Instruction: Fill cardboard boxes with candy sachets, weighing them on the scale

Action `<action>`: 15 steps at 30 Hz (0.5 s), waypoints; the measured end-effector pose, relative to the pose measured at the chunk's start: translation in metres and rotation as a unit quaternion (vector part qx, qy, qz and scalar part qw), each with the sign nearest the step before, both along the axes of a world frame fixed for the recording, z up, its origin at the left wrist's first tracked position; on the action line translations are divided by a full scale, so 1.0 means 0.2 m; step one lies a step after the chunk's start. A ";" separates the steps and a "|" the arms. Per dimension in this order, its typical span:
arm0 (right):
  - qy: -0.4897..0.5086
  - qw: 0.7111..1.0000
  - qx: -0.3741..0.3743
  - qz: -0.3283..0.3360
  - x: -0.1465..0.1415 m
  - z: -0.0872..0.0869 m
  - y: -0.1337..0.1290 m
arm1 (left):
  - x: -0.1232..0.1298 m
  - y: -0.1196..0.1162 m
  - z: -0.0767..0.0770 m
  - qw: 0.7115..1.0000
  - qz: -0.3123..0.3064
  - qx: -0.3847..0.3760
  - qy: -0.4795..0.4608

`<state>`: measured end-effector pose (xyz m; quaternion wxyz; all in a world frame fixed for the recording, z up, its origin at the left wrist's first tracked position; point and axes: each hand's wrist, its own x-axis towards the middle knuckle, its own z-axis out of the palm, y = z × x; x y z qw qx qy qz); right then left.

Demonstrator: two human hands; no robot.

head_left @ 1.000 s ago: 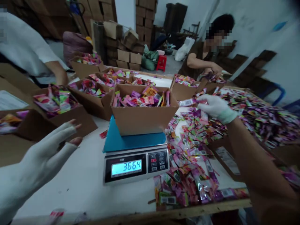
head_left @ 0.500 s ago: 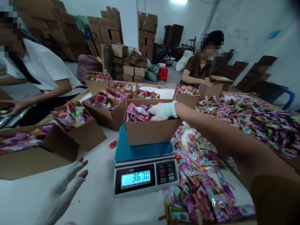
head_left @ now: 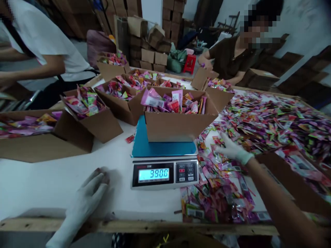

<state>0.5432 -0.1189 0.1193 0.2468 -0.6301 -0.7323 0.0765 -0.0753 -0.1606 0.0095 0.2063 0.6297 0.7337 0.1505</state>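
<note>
Carton between left hand, loosely curled, and right hand; right's grip unclear.

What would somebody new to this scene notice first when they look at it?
Probably the glowing display on the scale at front centre, with an open cardboard box of colourful packets standing on it. Then the great spread of loose packets covering the right side of the table. The gloved right hand is at the packets just right of the scale.
</note>
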 end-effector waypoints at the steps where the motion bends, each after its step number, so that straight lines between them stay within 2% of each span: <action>1: -0.019 0.999 -0.020 -0.023 -0.02 -0.13 -0.11 | 0.03 0.00 0.03 1.000 0.001 -0.011 -0.001; 2: -0.037 0.998 -0.032 -0.045 -0.05 -0.24 -0.21 | 0.05 0.00 0.05 1.000 0.001 -0.016 0.002; 4: -0.083 0.992 -0.055 -0.084 -0.15 -0.38 -0.35 | 0.09 0.01 0.07 1.000 -0.003 -0.017 0.012; 5: -0.094 0.989 -0.062 -0.090 -0.20 -0.41 -0.39 | 0.09 0.01 0.07 1.000 -0.006 -0.012 0.019; 7: -0.086 0.990 -0.082 -0.074 -0.25 -0.42 -0.40 | 0.10 0.02 0.05 0.999 -0.016 -0.001 0.035; 11: -0.030 0.993 -0.113 -0.025 -0.18 -0.32 -0.28 | 0.08 0.00 0.02 0.997 -0.044 0.020 0.052; 13: -0.016 0.994 -0.108 -0.027 -0.10 -0.21 -0.21 | 0.08 -0.02 0.01 0.997 -0.050 0.031 0.049; 15: -0.001 0.995 -0.093 -0.035 -0.03 -0.05 -0.13 | 0.08 -0.02 0.02 0.997 -0.053 0.031 0.045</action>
